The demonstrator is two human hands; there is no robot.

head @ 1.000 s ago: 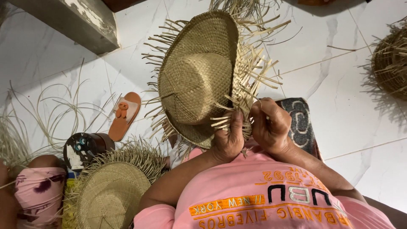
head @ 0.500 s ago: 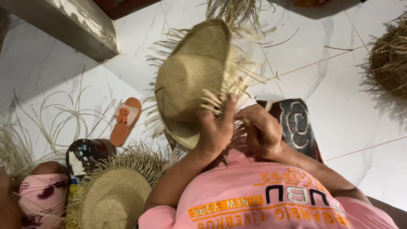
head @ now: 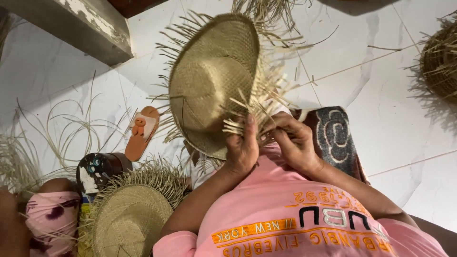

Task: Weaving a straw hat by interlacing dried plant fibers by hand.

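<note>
Unfinished woven tan straw hat (head: 209,85) w/ loose frayed brim strands, held up over lap. Left hand (head: 243,147) fingers pinch brim edge; right hand (head: 295,140) fingers pressed together on strands just beside. Below: white marble-look tile floor (head: 381,95), second straw hat (head: 128,219) lower left, orange sandal (head: 142,132) nearby.

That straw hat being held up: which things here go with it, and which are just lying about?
In hand: straw hat, its loose brim strands, left hand, right hand.

Lying about: second hat, sandal, patterned cloth, loose straw.
</note>
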